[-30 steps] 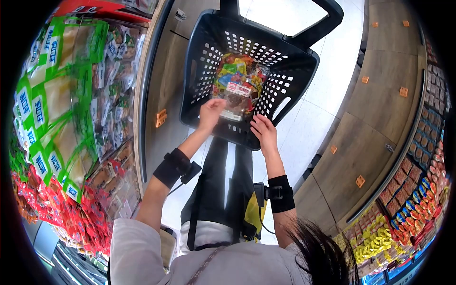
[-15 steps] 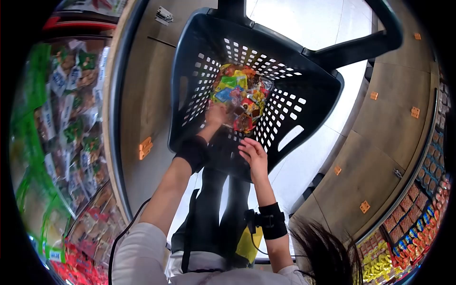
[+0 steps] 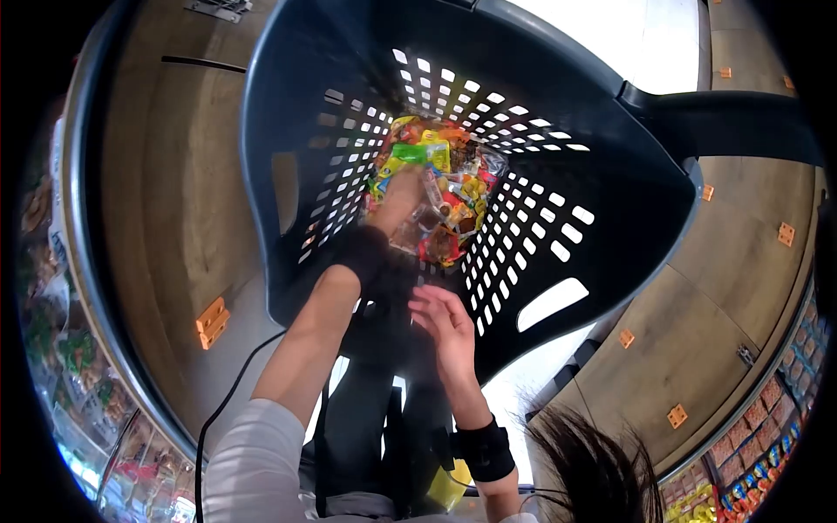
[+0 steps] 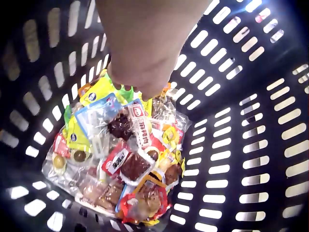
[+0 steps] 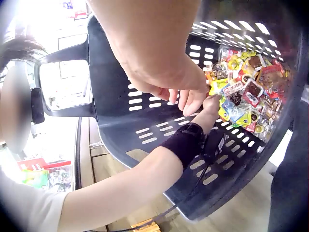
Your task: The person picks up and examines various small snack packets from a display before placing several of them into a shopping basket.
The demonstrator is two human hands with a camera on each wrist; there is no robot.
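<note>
The left hand [image 3: 403,196] reaches deep into the dark basket [image 3: 288,78], over a pile of small colourful snack packets [image 3: 449,218]. In the left wrist view, the left hand [image 4: 145,53] is at the pile's upper edge, by a yellow-green packet [image 4: 99,91] and a clear pack's white and red label [image 4: 140,126]. Its fingertips are mostly hidden, so any grip cannot be made out. The right hand [image 3: 446,327] hangs above the basket's near side, fingers loosely bent and holding nothing; the right wrist view shows the right hand [image 5: 164,72] above the left forearm.
The basket's handle [image 3: 732,126] extends to the right. Wooden cabinets [image 3: 166,174] stand on the left, more on the right. Packaged goods [image 3: 767,410] line the right-hand shelf, and others [image 3: 70,349] are at the left edge. A black cable [image 3: 228,397] runs beside the left arm.
The left hand has moved down into the basket onto the packets, and the clear labelled pack now lies lower among them. The basket appears larger and closer. The right hand stays near its close side.
</note>
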